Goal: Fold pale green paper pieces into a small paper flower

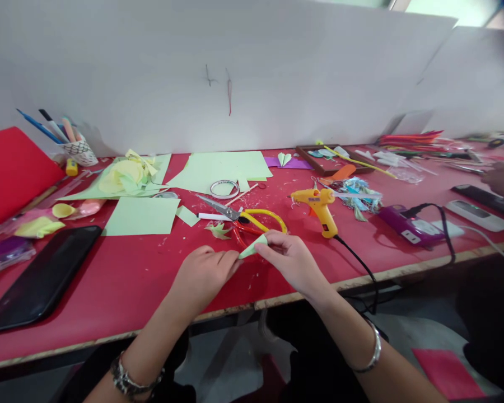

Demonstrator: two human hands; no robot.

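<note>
Between my two hands is a small piece of pale green paper (252, 247), folded or rolled to a narrow shape. My left hand (208, 271) is closed on its lower left end, and my right hand (289, 258) pinches its upper right end. Just behind the paper lie open scissors (265, 217) with yellow and red handles, blades pointing left. A leaf-like green paper cutout (218, 230) rests left of the handles. Further left are a small green paper piece (187, 215) and a larger green sheet (141, 216).
A yellow glue gun (316, 202) stands to the right, its black cord running over the table edge. Beyond it is a purple power box (411, 225). A tape roll (224, 189) lies behind the scissors. At left are a black tray-like object (42, 277) and a pen cup (79, 150).
</note>
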